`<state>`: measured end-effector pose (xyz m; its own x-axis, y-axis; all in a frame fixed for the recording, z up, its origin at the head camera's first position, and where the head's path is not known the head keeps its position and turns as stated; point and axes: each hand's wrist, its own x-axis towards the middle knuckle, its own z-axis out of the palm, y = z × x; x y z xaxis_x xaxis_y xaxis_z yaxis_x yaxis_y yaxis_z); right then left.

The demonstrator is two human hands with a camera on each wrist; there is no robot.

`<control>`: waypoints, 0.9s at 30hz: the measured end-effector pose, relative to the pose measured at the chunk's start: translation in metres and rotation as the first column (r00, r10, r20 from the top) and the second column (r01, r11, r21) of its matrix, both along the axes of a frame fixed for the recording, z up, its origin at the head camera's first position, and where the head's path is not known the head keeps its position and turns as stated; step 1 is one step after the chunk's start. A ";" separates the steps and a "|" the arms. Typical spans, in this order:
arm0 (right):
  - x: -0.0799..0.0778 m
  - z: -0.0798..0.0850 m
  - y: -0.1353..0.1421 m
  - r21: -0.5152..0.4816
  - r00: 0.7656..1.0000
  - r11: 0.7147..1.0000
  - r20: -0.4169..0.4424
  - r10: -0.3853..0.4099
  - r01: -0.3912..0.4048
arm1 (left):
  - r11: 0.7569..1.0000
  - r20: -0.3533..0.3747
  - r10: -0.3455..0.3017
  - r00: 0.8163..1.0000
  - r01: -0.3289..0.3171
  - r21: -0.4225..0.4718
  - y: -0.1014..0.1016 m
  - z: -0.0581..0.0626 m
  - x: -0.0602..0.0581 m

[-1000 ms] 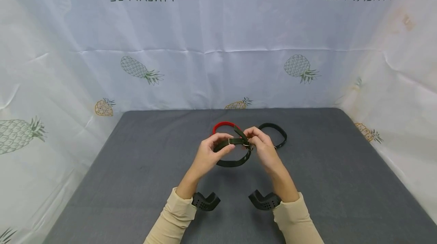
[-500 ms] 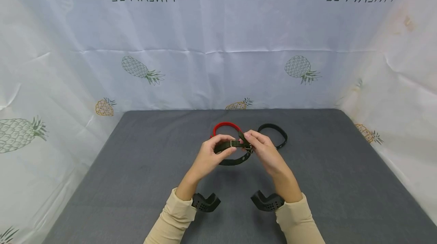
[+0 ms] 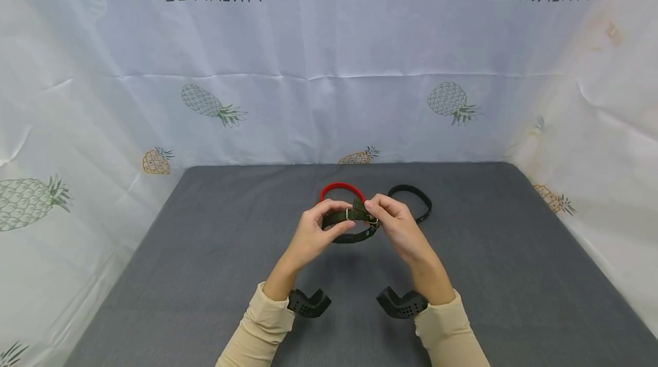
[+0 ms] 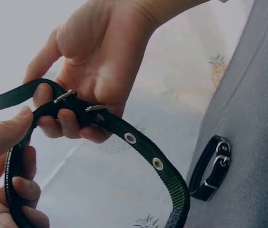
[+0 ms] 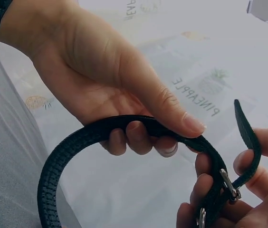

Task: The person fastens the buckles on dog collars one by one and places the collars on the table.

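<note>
A dark green buckle collar [image 3: 354, 238], bent into a loop, is held between both hands above the table. My left hand [image 3: 315, 229] grips the band on the left, thumb in front and fingers behind. At the right, my right hand [image 3: 394, 223] pinches the collar around its metal buckle [image 5: 229, 184]. In the left wrist view the free strap end [image 4: 15, 96] sticks out past the buckle, with a right fingertip against it. Metal eyelets [image 4: 157, 164] line the band. Part of the strap is hidden behind the fingers.
Behind the hands a red collar [image 3: 341, 185] lies on the grey table [image 3: 231, 253], partly covered by them. To its right is a black collar [image 3: 426, 201] with metal fittings. A white pineapple-print curtain [image 3: 329, 116] stands at the back and sides.
My right hand has shifted slightly, its thumb now nearer the strap end. That end shows shorter and lower beside the fingers. The collar loop's lower side has risen a little.
</note>
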<state>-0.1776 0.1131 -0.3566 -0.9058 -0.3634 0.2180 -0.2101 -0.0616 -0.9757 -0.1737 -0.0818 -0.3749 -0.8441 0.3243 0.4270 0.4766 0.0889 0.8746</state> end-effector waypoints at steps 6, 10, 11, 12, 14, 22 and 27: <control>0.002 -0.001 -0.001 -0.044 0.999 0.999 -0.046 -0.011 0.009 | 0.999 -0.051 0.005 0.999 -0.003 0.038 0.000 -0.001 0.000; 0.001 -0.001 -0.002 -0.057 0.997 0.998 -0.069 -0.025 0.021 | 0.998 -0.084 0.007 0.996 -0.002 0.062 0.001 0.000 0.000; 0.002 -0.001 -0.002 -0.058 0.997 0.998 -0.076 -0.028 0.023 | 0.998 -0.089 0.007 0.996 -0.001 0.066 0.001 0.000 0.000; 0.002 -0.001 -0.002 -0.059 0.996 0.998 -0.083 -0.029 0.024 | 0.998 -0.093 0.007 0.996 -0.001 0.070 0.001 0.000 0.000; 0.002 -0.001 -0.001 -0.063 0.995 0.998 -0.099 -0.026 0.020 | 0.997 -0.099 0.008 0.995 -0.001 0.074 0.001 0.000 0.000; 0.003 0.000 -0.001 -0.074 0.988 0.997 -0.153 0.005 -0.017 | 0.997 -0.113 0.013 0.994 -0.003 0.083 0.001 0.000 0.001; 0.003 0.000 -0.002 -0.086 0.983 0.995 -0.184 0.030 -0.047 | 0.996 -0.140 0.017 0.990 -0.004 0.091 0.001 -0.001 0.001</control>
<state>-0.1744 0.1112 -0.3567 -0.8338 -0.3688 0.4109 -0.3793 -0.1582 -0.9117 -0.1732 -0.0812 -0.3755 -0.7771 0.2706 0.5683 0.5944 0.0187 0.8039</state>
